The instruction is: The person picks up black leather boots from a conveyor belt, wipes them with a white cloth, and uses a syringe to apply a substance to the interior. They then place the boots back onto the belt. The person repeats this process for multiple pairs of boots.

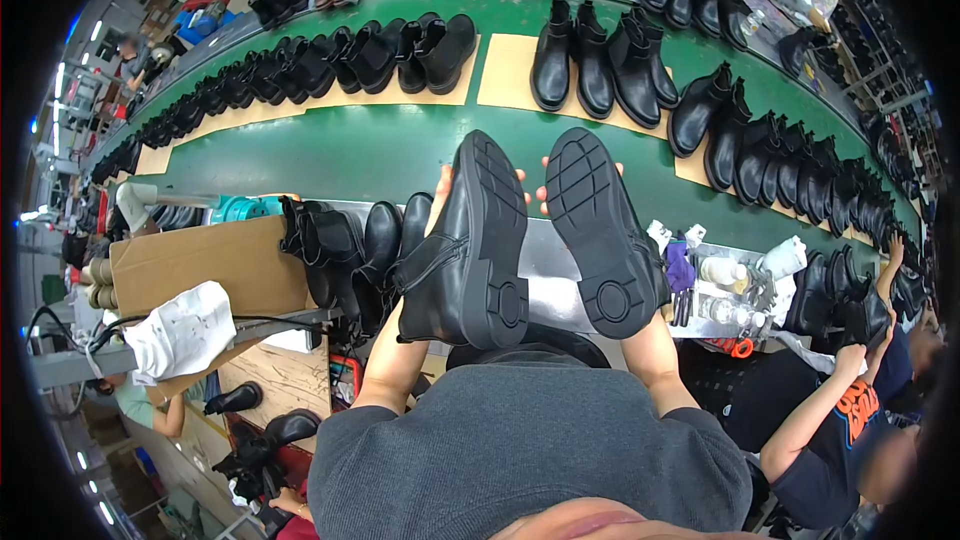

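Two black ankle boots are held up side by side before my chest, soles facing me and toes pointing away. My left hand (441, 192) is closed round the left boot (490, 230), its fingertips showing at both sides of the forefoot. Likewise my right hand (543, 199) grips the right boot (598, 225) from behind, mostly hidden by it. Both soles have a grid tread and a round mark on the heel. A strap crosses the side of the left boot (435, 260).
Beyond lies a green conveyor belt (330, 150) with long rows of black boots on tan cardboard (500, 80). More boots (340, 255) stand by a cardboard box (210, 270) at left. Bottles (722, 270) and tools sit on a metal tray at right. A co-worker (820, 430) sits at right.
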Tool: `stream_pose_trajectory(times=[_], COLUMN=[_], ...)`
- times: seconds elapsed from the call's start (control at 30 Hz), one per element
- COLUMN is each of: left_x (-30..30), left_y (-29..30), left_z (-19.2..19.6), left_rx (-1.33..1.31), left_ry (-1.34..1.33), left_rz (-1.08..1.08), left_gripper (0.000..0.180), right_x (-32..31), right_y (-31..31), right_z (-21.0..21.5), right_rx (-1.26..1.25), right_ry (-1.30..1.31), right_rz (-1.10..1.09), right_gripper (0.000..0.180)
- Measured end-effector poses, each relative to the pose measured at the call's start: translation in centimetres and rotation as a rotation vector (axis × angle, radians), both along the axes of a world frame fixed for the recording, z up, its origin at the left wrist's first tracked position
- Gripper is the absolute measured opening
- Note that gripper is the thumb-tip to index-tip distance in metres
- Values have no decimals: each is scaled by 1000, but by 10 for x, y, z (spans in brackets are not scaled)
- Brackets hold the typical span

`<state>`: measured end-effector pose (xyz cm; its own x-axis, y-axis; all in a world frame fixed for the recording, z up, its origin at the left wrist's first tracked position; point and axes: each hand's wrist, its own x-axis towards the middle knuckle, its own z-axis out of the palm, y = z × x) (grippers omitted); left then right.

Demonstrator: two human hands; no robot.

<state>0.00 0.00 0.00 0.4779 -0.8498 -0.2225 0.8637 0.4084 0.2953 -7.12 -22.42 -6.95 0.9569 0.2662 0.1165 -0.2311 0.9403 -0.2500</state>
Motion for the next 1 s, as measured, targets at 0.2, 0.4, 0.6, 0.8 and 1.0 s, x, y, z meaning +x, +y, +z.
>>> stream_pose_trajectory(times=[0.2, 0.4, 0.6, 0.8, 1.0], left_x=[28, 33, 16, -32, -100], left_y=[12, -13, -22, 3, 6], left_z=[-21, -78, -201, -74, -91], left_rx=[649, 1419, 1558, 1293, 1500], left_ry=[-634, -1370, -1129, -1432, -1225], left_rz=[126, -155, -275, 360, -348], left_gripper=[59, 91, 88, 29, 38], right_x=[-28, -13, -13, -46, -7], right_y=[-26, -8, 47, 13, -71], right_z=[39, -41, -138, -115, -161], right_rx=[-375, -1813, -2071, -1408, -1805], right_ry=[469, 460, 585, 698, 396], right_rz=[46, -227, -104, -30, -231], right_gripper=[61, 74, 93, 75, 49])
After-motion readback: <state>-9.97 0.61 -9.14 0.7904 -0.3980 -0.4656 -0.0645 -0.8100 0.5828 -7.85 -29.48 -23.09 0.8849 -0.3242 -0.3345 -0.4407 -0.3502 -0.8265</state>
